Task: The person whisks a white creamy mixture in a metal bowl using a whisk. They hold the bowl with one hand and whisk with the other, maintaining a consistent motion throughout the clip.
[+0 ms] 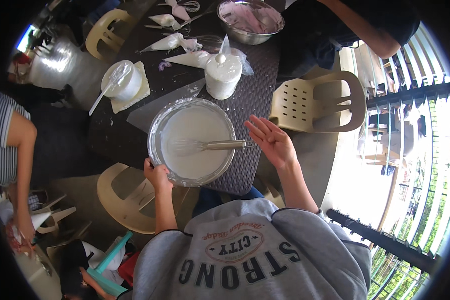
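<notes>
A mixing bowl [230, 125] with white cream [195, 127] in it and smears on its rim stands at the table's near edge. My left hand [157, 174] is closed on the bowl's lower left rim. Across the bowl lies a wire whisk [222, 145], its wires in the cream and its metal handle reaching over the right rim. Just right of the handle's end, my right hand [273, 142] is raised with the palm showing and the fingers stretched out. It holds nothing.
Beyond the bowl stand a white-coated cylinder [222, 77], filled piping bags [172, 42] and a metal bowl of pink cream [250, 22]. Another white tub-shaped thing [122, 82] with a spatula is at left. Beige chairs [317, 105] flank the dark table [245, 172]; other people are nearby.
</notes>
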Available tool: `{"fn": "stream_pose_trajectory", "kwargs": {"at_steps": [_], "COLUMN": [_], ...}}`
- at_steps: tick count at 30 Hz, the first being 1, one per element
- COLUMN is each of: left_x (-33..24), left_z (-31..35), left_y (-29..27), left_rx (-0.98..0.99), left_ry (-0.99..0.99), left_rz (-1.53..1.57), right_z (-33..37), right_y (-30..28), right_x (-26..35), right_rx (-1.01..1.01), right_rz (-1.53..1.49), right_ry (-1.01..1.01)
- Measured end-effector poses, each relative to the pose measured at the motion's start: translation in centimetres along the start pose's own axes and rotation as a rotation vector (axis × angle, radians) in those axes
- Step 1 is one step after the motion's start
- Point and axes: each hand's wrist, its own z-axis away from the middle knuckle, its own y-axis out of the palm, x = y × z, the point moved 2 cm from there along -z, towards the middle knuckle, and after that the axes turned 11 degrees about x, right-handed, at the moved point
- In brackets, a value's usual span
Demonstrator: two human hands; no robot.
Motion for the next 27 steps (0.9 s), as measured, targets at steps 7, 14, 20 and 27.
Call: {"fn": "stream_pose_trajectory", "kwargs": {"at_steps": [7, 14, 20, 27], "left_x": [-0.4, -0.3, -0.4, -0.4], "left_z": [0.4, 0.2, 0.2, 0.6], "left_y": [0.5, 0.5, 0.2, 0.6], "left_rx": [-0.006, 0.006, -0.024, -0.063], "left_ry": [0.027, 0.002, -0.021, -0.017], "left_rz": [0.001, -0.007, -0.019, -0.011], "right_z": [-1.1, -2.5, -2.6, -2.2], "right_y": [-3.8, -9.5, -10.5, -11.7], "right_x": [1.6, -4.5, -7.6, -7.1], "right_rx": [0.023, -0.415, -0.219, -0.195], "right_rz": [-0.31, 2.198, 2.379, 2.39], "right_ry": [-0.11, 0.017, 0.203, 0.171]}}
